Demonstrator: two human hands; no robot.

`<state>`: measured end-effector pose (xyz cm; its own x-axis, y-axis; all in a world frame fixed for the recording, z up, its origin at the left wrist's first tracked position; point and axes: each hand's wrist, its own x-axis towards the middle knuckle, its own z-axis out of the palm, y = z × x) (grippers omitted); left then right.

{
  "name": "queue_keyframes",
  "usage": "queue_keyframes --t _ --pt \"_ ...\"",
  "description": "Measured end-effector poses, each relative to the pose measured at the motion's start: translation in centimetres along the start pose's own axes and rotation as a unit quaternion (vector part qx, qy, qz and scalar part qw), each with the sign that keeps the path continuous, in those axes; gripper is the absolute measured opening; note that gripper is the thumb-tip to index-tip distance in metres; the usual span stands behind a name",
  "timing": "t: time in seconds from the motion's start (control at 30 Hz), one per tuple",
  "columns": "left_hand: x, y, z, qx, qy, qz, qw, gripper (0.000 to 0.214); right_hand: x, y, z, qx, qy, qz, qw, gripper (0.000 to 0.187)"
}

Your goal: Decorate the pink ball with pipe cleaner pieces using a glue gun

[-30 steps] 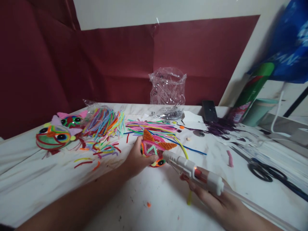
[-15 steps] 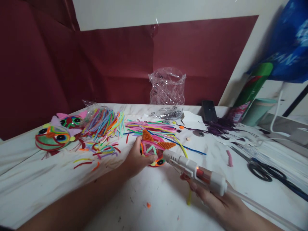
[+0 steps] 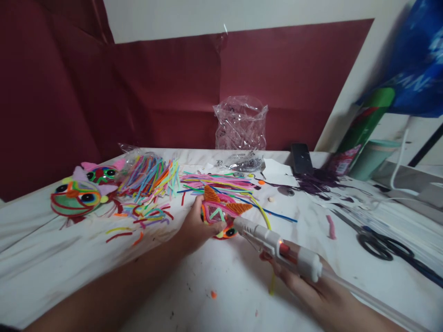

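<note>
The left hand [image 3: 195, 228] grips a toy [image 3: 219, 203] at mid-table, its thumb [image 3: 218, 227] just beside the tip of the glue gun [image 3: 261, 237] at the toy's four o'clock; a slip could burn it. The right hand [image 3: 304, 290] is wrapped round the gun; the yellow stem [image 3: 266, 218] beneath might snag. On the marbled table [image 3: 194, 309], from the toy, other toys [image 3: 78, 205] lie at nine o'clock, loose stems [image 3: 148, 177] at ten, phone [image 3: 301, 159] at two, scissors [image 3: 375, 242] at three. Maroon paper [image 3: 166, 92] stands at twelve; blue plastic [image 3: 411, 64] shows at two.

Bare hands [image 3: 199, 228], bare forearms [image 3: 138, 269]; dark sleeve edge [image 3: 7, 329], left.
</note>
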<state>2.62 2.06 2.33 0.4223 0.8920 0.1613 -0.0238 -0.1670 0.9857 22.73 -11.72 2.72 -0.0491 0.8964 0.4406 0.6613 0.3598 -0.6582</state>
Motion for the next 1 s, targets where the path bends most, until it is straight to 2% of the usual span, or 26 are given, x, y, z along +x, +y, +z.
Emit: queue_keyframes --t 0.27,0.63,0.83,1.0 --pt "-0.08 0.17 0.16 0.009 -0.004 0.011 1.000 0.059 0.03 0.15 0.23 0.014 0.007 0.012 1.000 0.016" --pt "0.00 0.08 -0.02 0.001 0.001 0.000 1.000 0.057 0.18 -0.31 -0.18 0.004 -0.014 0.015 1.000 0.021" --pt "-0.11 0.30 0.16 0.005 -0.004 0.004 1.000 0.061 0.01 -0.27 0.01 -0.002 0.003 0.008 1.000 0.018" --pt "-0.11 0.27 0.16 0.007 -0.001 0.003 1.000 0.060 -0.06 0.05 0.14 0.015 0.013 0.027 0.999 0.019"
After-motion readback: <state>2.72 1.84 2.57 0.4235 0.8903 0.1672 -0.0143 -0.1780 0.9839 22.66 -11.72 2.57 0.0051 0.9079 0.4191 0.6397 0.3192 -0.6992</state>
